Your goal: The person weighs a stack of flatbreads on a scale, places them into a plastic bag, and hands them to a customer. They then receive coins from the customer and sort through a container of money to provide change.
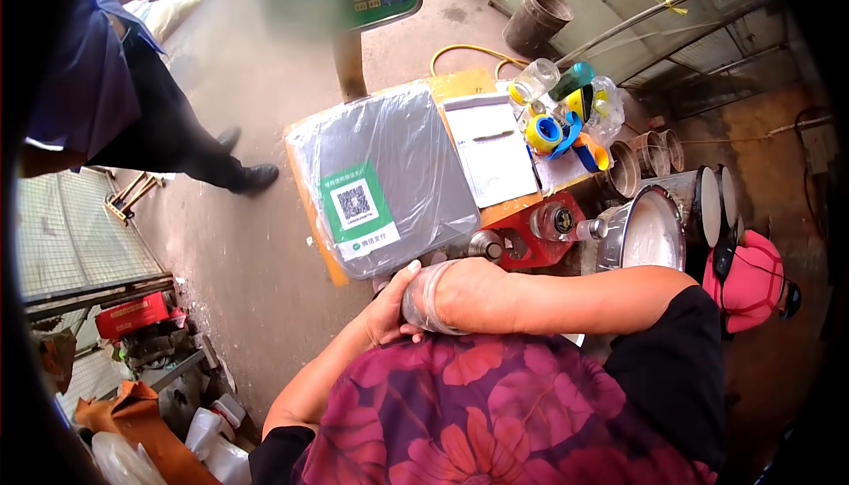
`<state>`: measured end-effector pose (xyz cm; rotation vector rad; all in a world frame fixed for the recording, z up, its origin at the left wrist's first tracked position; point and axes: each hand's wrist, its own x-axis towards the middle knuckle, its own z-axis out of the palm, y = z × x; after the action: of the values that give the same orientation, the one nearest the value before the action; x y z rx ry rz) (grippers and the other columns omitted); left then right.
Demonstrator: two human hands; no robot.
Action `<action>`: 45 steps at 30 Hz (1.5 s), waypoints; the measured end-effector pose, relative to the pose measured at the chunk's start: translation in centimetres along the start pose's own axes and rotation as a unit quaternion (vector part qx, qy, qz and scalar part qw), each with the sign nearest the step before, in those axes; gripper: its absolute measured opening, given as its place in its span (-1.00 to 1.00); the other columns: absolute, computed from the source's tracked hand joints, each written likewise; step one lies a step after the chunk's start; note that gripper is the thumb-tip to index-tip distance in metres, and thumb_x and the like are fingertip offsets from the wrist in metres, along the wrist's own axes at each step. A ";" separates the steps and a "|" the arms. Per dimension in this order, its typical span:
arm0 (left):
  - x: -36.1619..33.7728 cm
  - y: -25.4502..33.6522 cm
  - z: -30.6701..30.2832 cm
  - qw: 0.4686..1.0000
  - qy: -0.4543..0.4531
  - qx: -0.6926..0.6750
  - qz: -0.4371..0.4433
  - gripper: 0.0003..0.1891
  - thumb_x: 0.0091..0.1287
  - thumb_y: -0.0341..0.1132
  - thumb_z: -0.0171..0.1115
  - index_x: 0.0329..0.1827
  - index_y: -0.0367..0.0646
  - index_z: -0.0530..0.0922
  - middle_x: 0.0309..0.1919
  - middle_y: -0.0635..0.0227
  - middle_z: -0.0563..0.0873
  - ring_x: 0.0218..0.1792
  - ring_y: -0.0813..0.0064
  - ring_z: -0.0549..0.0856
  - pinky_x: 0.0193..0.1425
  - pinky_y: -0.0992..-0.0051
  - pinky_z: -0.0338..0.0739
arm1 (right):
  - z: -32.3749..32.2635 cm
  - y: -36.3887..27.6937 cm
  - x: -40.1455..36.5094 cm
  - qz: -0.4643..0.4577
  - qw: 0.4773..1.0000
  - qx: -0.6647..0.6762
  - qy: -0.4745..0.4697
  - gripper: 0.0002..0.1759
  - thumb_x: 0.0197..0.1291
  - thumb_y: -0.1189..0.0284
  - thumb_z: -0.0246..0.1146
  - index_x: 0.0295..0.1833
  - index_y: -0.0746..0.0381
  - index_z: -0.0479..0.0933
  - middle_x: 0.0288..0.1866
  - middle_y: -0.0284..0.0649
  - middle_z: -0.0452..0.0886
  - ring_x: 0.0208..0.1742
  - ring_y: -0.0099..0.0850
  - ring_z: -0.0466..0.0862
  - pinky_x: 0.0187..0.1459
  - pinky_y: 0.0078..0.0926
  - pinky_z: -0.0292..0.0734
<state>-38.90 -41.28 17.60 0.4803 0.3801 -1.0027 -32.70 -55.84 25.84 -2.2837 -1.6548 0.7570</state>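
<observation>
Low in front of my body, my left hand (386, 310) curls round a clear, see-through band or jar (424, 297), its thumb on the upper edge and fingertips underneath. From the right, my right hand (462, 295) reaches into or behind this clear thing. Its fingers are hidden, and I cannot tell whether it holds anything. Just beyond both hands is the near edge of a plastic-wrapped scale platform (398, 167) bearing a green QR-code card (358, 209). A metal-capped bottle (483, 246) stands close to my right wrist.
A notebook (486, 153) with a pen lies beside the platform, near yellow and blue tape rolls (544, 134) and a clear jar (539, 78). A red rack (539, 236), metal basin (650, 229) and pink bag (752, 282) are at right. A person (133, 96) stands at left.
</observation>
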 end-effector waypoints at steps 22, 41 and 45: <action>0.5 1.3 -0.2 0.995 0.030 0.083 -0.039 -0.35 0.18 0.37 -0.19 -0.40 -0.10 0.52 -0.70 0.37 0.51 -0.84 0.52 0.30 -0.80 0.58 0.23 | -0.2 0.6 -0.1 0.011 0.997 -0.055 0.050 -0.75 0.10 0.26 0.08 -0.17 0.18 0.43 -0.29 -0.19 0.51 -0.44 -0.26 0.61 -0.50 -0.34 0.50; 0.6 1.4 -0.7 1.000 0.002 -0.002 0.016 -0.35 0.20 0.31 -0.17 -0.23 -0.17 0.52 -0.61 0.29 0.59 -0.88 0.57 0.30 -0.83 0.63 0.31 | -3.1 0.3 0.5 0.025 0.999 -0.031 0.030 -0.87 -0.03 0.34 0.16 -0.38 0.14 0.54 -0.48 -0.17 0.60 -0.39 -0.20 0.64 -0.42 -0.29 0.52; 0.2 2.2 -0.9 0.995 0.015 -0.021 0.092 -0.36 0.21 0.29 -0.15 -0.16 -0.18 0.50 -0.57 0.29 0.59 -0.88 0.56 0.29 -0.82 0.59 0.32 | -4.8 0.2 0.0 0.028 0.994 -0.014 0.106 -0.88 0.02 0.40 0.10 -0.41 0.21 0.50 -0.45 -0.07 0.60 -0.39 -0.13 0.64 -0.39 -0.23 0.54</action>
<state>-36.98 -39.94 17.21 0.4839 0.3751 -0.8086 -29.98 -55.33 29.77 -2.3455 -1.5208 0.4851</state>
